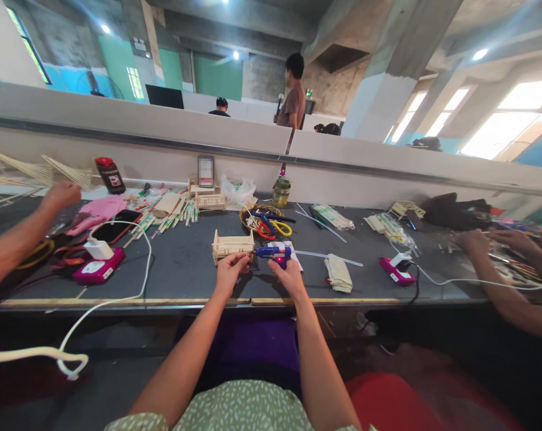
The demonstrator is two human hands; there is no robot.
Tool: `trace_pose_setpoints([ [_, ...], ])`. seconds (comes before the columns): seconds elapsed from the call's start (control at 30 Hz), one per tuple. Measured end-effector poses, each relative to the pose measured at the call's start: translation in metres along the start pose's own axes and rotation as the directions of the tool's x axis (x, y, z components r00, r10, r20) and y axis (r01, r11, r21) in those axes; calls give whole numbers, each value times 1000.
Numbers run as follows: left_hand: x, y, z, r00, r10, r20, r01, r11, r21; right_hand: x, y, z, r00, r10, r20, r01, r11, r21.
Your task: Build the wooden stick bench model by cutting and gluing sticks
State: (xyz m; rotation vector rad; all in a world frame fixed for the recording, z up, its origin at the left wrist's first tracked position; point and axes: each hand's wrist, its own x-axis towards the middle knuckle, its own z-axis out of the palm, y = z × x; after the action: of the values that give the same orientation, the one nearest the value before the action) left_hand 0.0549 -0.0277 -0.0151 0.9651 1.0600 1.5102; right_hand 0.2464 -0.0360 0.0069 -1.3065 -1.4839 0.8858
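My left hand [230, 267] is closed on the near edge of a small wooden stick-built box [233, 244] standing on the dark worktable [185, 269]. My right hand [288, 272] grips a blue glue gun [273, 254] with a red light, its nozzle pointing left toward the box. A white paper [293, 248] lies under the gun. Both hands are close together near the table's front edge.
Scissors with red and yellow handles [271, 226] lie behind the gun, by a glass jar [280, 191]. Loose sticks, a phone and a pink power bank [99, 269] with a white cable sit to the left. Co-workers' arms [24, 233] reach in from both sides.
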Motion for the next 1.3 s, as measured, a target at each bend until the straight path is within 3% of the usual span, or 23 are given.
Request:
trace_pose_setpoints([
  [1.3, -2, 4, 2, 999, 27, -28, -28, 999, -21, 0, -2, 1, 1000, -16, 3, 16, 1000, -10],
])
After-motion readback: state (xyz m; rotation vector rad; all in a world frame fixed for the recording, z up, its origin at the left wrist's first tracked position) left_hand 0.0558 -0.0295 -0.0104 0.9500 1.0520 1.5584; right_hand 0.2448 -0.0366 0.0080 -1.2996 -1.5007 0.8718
